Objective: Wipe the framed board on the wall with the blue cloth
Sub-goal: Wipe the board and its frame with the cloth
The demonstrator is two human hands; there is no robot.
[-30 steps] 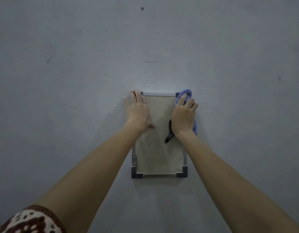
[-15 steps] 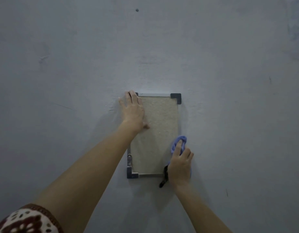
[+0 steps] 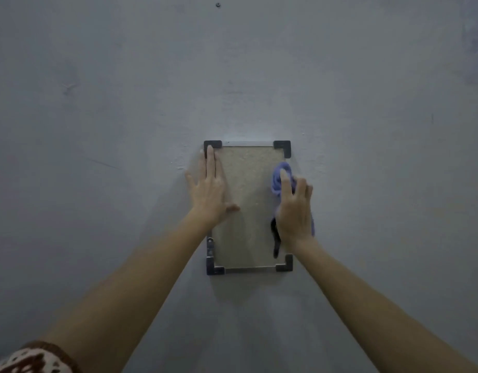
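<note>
A small framed board [image 3: 246, 184] with a beige cork-like face, a thin metal frame and dark corner pieces hangs upright on the grey wall. My left hand [image 3: 209, 189] lies flat on its upper left edge, fingers stretched up to the top left corner. My right hand [image 3: 294, 211] presses the bunched blue cloth [image 3: 282, 176] against the board's right edge, a little above mid-height. The cloth sticks out above my fingers and beside my wrist. A dark strap [image 3: 275, 238] dangles below my right palm over the board.
Bare grey wall [image 3: 124, 130] surrounds the board on all sides. A small dark nail or screw [image 3: 218, 5] sits high above it. A patterned sleeve [image 3: 30, 359] shows at the bottom left corner.
My right hand with the cloth went down the board's right edge to the bottom right corner, then came back up to above mid-height. My left hand has slid slightly lower on the left edge.
</note>
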